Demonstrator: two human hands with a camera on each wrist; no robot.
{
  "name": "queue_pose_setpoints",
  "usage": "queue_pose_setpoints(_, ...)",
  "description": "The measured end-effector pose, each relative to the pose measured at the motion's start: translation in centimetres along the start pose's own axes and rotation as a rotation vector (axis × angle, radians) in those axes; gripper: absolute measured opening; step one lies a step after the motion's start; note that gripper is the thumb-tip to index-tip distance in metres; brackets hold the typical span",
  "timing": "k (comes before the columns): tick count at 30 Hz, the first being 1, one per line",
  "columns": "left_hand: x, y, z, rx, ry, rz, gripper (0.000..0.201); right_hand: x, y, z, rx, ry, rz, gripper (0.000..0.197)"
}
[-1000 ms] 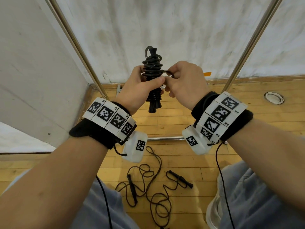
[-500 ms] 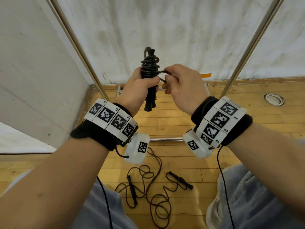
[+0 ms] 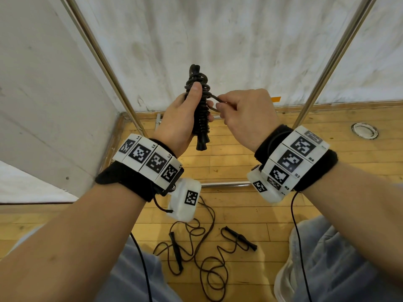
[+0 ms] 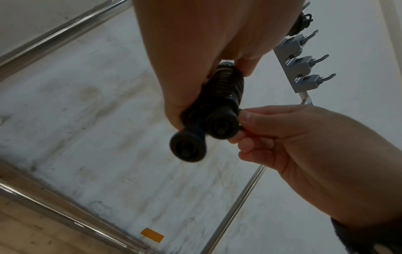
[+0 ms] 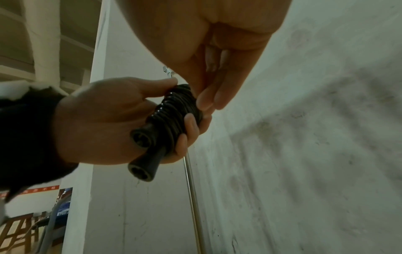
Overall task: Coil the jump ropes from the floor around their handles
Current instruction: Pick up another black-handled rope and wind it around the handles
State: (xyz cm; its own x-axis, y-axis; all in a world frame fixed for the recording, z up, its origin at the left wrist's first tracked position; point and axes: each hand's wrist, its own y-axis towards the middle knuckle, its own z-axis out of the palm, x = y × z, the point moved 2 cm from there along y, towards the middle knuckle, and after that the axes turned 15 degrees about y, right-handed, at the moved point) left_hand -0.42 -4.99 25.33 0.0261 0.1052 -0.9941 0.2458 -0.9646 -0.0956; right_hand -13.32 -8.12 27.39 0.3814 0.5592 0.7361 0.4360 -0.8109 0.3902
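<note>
Two handles [image 3: 201, 136] side by side, wrapped in black jump rope [image 3: 201, 110], held upright: left hand [image 3: 181, 118] clamped round coil (thumb pressing top). Right hand [image 3: 246, 114] pinches rope's free end [image 3: 214, 99] beside coil. Second jump rope [image 3: 202, 247] uncoiled on wooden floor [image 3: 229, 162].

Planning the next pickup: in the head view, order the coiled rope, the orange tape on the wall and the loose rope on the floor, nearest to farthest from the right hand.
1. coiled rope, pinched by the right hand.
2. orange tape, just right.
3. loose rope, floor below.
</note>
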Motion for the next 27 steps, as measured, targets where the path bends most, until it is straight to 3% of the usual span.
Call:
queue_pose_setpoints(10,-0.01,-0.36,0.19,-0.008,-0.022,-0.014,0.04,0.46,0.04,-0.01,0.139,-0.247,-0.012,0.03)
queue_pose_setpoints(24,0.02,-0.72,0.37,0.038,-0.021,-0.03,0.035,0.15,0.29,0.17,0.097,-0.115,0.053,0.026)
queue_pose_setpoints(27,0.1,-0.72,0.29,0.033,0.0,-0.028,0.029,0.04,0.4,0.17,0.082,0.131,0.117,0.019)
